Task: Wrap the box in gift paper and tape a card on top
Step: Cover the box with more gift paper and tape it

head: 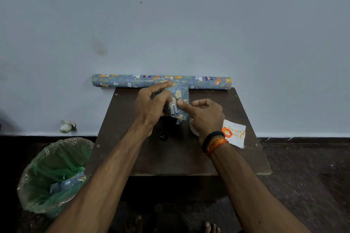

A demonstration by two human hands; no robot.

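Box held up over the bench, half wrapped.

I see my left hand (151, 107) curled round the box (175, 98), right hand (205, 117) pressing its paper with one finger, others curled; card (234, 133) beside, roll (161, 81) beyond.

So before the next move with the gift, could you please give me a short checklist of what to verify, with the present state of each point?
1. Small box wrapped in blue animal-print paper gripped by the left hand: ok.
2. Right hand index finger pressing on the paper fold: ok.
3. Fold already taped shut: cannot tell; no tape is visible there.
4. White tape roll within reach: ok, though mostly hidden under the right hand.
5. White square birthday card with orange print ready on the dark brown wooden table: ok, lying at the right side.
6. Card fixed on the box: not ok, not yet done.
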